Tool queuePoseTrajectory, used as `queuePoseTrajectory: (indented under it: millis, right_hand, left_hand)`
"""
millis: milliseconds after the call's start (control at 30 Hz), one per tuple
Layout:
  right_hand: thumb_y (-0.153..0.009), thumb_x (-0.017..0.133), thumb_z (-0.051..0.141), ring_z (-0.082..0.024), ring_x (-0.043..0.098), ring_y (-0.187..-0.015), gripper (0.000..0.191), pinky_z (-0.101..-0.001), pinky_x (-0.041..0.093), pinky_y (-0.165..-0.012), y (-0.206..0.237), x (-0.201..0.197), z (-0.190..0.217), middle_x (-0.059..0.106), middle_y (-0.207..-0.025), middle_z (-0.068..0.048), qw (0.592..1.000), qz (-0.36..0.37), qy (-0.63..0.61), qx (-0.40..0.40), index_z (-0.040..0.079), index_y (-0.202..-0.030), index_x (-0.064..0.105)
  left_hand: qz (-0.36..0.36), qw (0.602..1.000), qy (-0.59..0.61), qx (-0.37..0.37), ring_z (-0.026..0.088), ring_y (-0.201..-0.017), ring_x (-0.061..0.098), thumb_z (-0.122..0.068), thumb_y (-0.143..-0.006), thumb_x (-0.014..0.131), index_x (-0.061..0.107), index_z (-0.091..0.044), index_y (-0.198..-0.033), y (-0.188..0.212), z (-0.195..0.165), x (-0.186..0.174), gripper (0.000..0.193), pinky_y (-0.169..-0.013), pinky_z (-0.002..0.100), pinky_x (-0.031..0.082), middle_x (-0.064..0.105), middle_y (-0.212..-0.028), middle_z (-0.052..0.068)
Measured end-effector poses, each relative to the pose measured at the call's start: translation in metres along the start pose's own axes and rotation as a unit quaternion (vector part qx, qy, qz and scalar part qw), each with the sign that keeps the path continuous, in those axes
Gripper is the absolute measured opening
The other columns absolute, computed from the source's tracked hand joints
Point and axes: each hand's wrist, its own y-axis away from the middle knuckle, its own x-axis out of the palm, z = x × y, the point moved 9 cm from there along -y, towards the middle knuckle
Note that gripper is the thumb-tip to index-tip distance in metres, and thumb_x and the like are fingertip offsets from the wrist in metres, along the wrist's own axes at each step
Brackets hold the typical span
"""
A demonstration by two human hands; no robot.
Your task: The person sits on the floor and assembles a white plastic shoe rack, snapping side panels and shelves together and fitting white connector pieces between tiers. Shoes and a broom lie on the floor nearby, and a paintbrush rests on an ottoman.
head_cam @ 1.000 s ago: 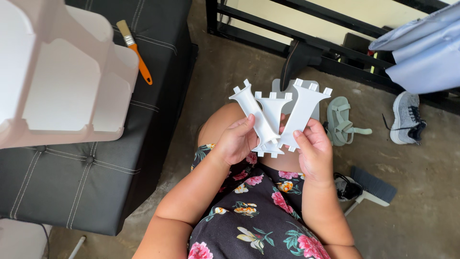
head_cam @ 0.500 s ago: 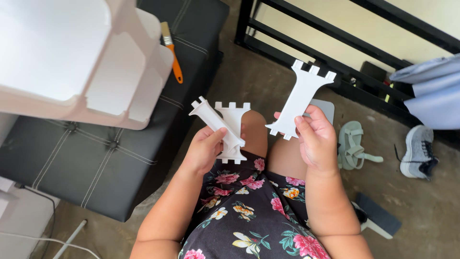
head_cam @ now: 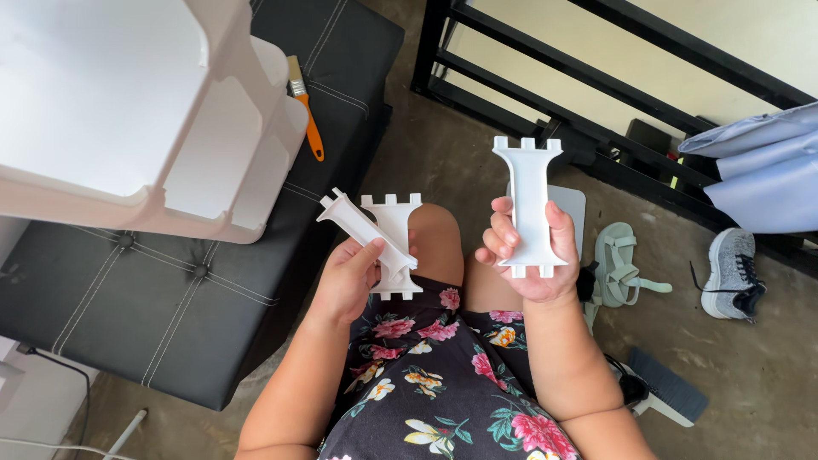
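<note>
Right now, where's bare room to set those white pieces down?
Free: black cushioned bench below the white shelf unit; concrete floor between bench and black rail. Crowded: right floor, with sandal, sneaker, brush.

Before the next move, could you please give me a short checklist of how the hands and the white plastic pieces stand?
1. Right hand grips one white piece upright: ok.
2. Left hand holds two white pieces, crossed over each other: ok.
3. Pieces in the two hands are apart, not touching: ok.
4. White shelf unit rests on the black padded bench beside the left hand: ok.
5. Orange-handled brush lies on the bench, away from both hands: ok.
6. Whether the notched ends are undamaged: cannot tell.
</note>
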Motion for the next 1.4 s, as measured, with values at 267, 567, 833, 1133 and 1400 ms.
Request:
queuePoseTrajectory:
  millis: [267, 567, 833, 1133, 1400]
  right_hand:
    - [-0.106, 0.065, 0.038, -0.018, 0.055, -0.093, 0.046, -0.0453, 0.052, -0.102, 0.007, 0.000, 0.008, 0.056, -0.098, -0.006, 0.998, 0.055, 0.017, -0.033, -0.001, -0.129, 0.057]
    - [-0.098, 0.065, 0.009, -0.024, 0.063, -0.101, 0.023, -0.0484, 0.052, -0.107, -0.067, 0.015, 0.015, 0.063, -0.107, -0.007, 0.964, -0.047, 0.255, -0.057, 0.008, -0.120, 0.058]
    - [-0.102, 0.059, 0.000, -0.031, 0.068, -0.107, 0.019, -0.0521, 0.052, -0.105, -0.133, 0.117, 0.027, 0.066, -0.107, -0.011, 0.950, 0.038, 0.294, -0.103, 0.005, -0.120, 0.059]
    - [-0.105, 0.059, 0.003, -0.025, 0.062, -0.102, 0.020, -0.0529, 0.045, -0.116, -0.186, 0.236, 0.038, 0.060, -0.101, -0.008, 0.933, 0.163, 0.296, -0.124, 0.007, -0.124, 0.060]
    - [-0.108, 0.057, 0.017, -0.024, 0.058, -0.101, 0.027, -0.0520, 0.042, -0.118, -0.203, 0.272, 0.012, 0.058, -0.101, -0.007, 0.936, 0.166, 0.292, -0.102, 0.007, -0.133, 0.058]
  left_hand:
    - [-0.008, 1.000, 0.009, -0.012, 0.029, -0.100, 0.075, -0.012, -0.102, 0.049, 0.066, 0.007, -0.123, -0.008, 0.014, -0.001, 0.032, -0.088, 0.043, 0.060, 0.074, -0.114, 0.017]
    - [0.003, 0.995, -0.026, 0.097, 0.020, -0.102, 0.071, -0.009, -0.103, 0.052, 0.066, 0.004, -0.124, -0.003, -0.022, -0.007, 0.028, -0.092, 0.037, 0.058, 0.073, -0.114, 0.012]
    - [-0.025, 0.984, -0.041, 0.174, 0.022, -0.111, 0.071, -0.011, -0.103, 0.052, 0.058, 0.004, -0.133, 0.043, -0.078, -0.026, 0.035, -0.098, 0.039, 0.057, 0.072, -0.120, 0.015]
    - [-0.132, 0.855, -0.180, 0.468, 0.018, -0.099, 0.064, -0.005, -0.104, 0.052, 0.059, 0.005, -0.130, 0.137, -0.190, -0.047, 0.028, -0.086, 0.033, 0.055, 0.064, -0.119, 0.011]
    - [-0.049, 0.835, -0.185, 0.516, 0.018, -0.095, 0.061, 0.003, -0.105, 0.046, 0.060, 0.007, -0.120, 0.196, -0.258, -0.050, 0.021, -0.082, 0.032, 0.052, 0.054, -0.134, 0.015]
